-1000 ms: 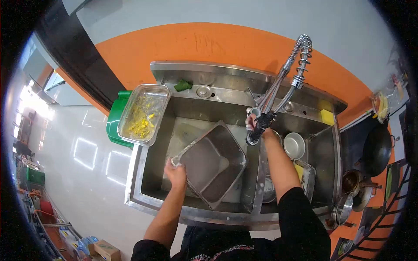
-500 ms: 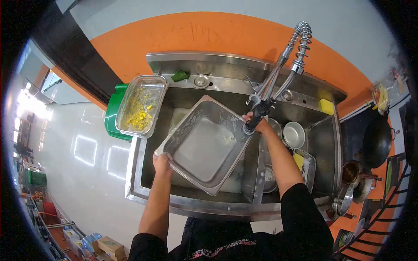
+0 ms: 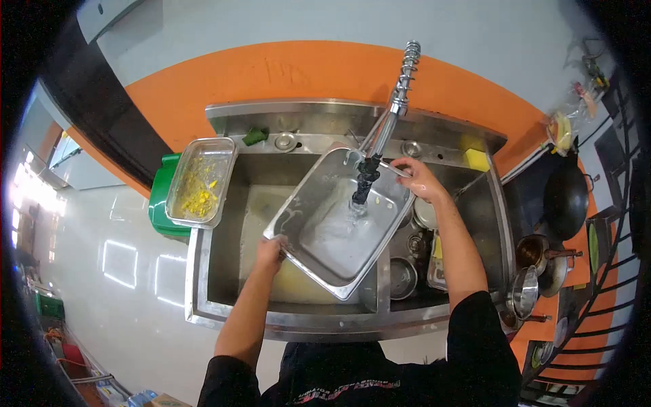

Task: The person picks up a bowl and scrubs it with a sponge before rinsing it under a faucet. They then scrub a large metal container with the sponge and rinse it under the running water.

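Note:
A deep rectangular steel pan [image 3: 319, 251] is held tilted over the sink [image 3: 224, 244]. My left hand [image 3: 271, 249] grips its rim at the lower left corner. At its upper right rim my right hand [image 3: 419, 179] has its fingers closed around the edge. The black spray head [image 3: 367, 180] of the coiled faucet [image 3: 408, 68] hangs over the pan, and water splashes on the pan's bottom. Neither hand touches the spray head.
Left of the sink, a clear container [image 3: 201, 183] with yellow scraps rests over a green bin [image 3: 163, 203]. Bowls [image 3: 403, 278] sit in the right basin. A yellow sponge [image 3: 477, 160] and a green scrubber [image 3: 255, 136] lie on the back ledge. A wok [image 3: 566, 197] hangs at right.
My right hand has left the spray head and now holds the pan's rim. Water now splashes in the pan, which has shifted slightly right relative to the sink. The camera view has shifted.

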The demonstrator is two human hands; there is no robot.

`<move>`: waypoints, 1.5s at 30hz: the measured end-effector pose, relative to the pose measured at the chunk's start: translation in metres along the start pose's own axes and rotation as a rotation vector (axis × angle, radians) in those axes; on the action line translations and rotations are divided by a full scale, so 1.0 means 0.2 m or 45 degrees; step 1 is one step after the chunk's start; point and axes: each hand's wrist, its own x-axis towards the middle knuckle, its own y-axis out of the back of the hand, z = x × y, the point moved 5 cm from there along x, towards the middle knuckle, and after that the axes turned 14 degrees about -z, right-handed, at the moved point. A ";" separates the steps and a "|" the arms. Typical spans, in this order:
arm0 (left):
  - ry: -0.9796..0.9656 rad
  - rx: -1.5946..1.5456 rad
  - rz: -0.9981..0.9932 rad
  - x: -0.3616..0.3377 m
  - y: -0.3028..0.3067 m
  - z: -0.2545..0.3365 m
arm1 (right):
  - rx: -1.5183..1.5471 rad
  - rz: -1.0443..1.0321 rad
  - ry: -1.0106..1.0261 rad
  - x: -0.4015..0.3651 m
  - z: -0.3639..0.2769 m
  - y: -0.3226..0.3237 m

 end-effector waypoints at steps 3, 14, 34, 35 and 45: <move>0.131 0.426 -0.011 0.02 -0.15 0.02 | -0.036 -0.012 0.002 -0.06 0.09 0.12; -0.872 2.924 -0.270 0.40 -1.07 -0.05 | -0.353 0.025 -0.091 -0.18 -0.01 0.36; -0.173 3.147 -0.529 0.63 -1.10 -0.10 | -0.623 0.395 -0.010 -0.32 -0.01 0.50; 0.055 3.110 -0.772 0.54 -1.14 -0.07 | -0.636 0.362 -0.024 -0.33 -0.02 0.49; -0.689 3.332 -0.652 0.57 -1.23 -0.16 | -0.746 0.525 0.039 -0.42 -0.02 0.52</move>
